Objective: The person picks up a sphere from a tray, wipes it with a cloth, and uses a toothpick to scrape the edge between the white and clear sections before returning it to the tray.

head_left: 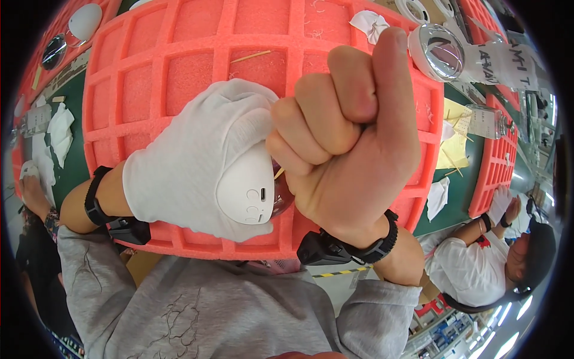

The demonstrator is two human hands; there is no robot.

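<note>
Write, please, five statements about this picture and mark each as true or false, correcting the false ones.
1. The left hand wears a white glove. True.
2. The right hand is gloved too. False: the right hand is bare.
3. The left hand holds a white rounded device with a small port. True.
4. Blue foam lies below both hands. False: the compartmented foam tray there is coral-pink.
5. A thin wooden stick lies on the tray, beyond the left hand. True.

Fisheye view from the head, downward, close over left hand (197, 158) and right hand (356, 134)
</note>
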